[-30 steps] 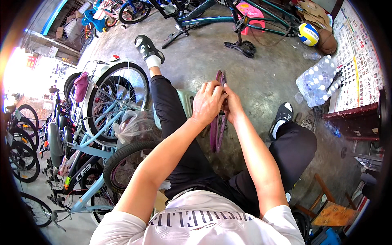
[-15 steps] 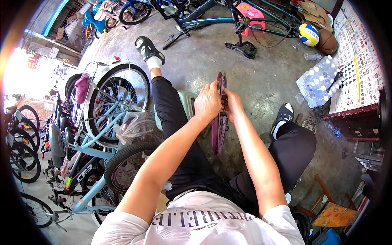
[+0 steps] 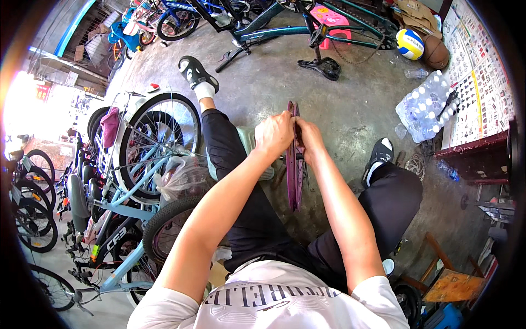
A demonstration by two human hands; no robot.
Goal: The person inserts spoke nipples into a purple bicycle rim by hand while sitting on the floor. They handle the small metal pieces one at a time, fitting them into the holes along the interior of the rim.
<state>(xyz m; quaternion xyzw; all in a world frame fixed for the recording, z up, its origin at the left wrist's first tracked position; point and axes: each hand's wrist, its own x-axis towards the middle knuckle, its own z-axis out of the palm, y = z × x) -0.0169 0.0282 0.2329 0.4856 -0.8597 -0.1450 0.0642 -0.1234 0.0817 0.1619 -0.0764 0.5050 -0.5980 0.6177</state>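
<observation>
A bicycle wheel (image 3: 293, 189) with a purple rim stands upright between my knees, seen almost edge-on. Its bare rim channel faces up at me, with no tyre showing on it. From the left side my left hand (image 3: 275, 133) closes on the upper part of the rim, knuckles up. Just opposite, my right hand (image 3: 309, 137) grips the same part, its thumb near the rim's top; its fingertips are hidden behind the rim. Whether a small part sits between the hands I cannot tell. A loose knobby tyre (image 3: 153, 233) leans beside my left thigh.
Upside down ahead is a dark teal bicycle frame (image 3: 274, 31), its saddle (image 3: 323, 68) on the floor. A light blue bicycle (image 3: 131, 205) and others crowd the left. On the right are bundled water bottles (image 3: 427, 104), a volleyball (image 3: 409, 44) and a basketball (image 3: 436, 52). A pale green stool (image 3: 247, 140) stands behind my left hand.
The wheel has turned slightly, so more of its rim channel faces me. Both hands stay on it, with the left hand shifted a little toward me and to the left.
</observation>
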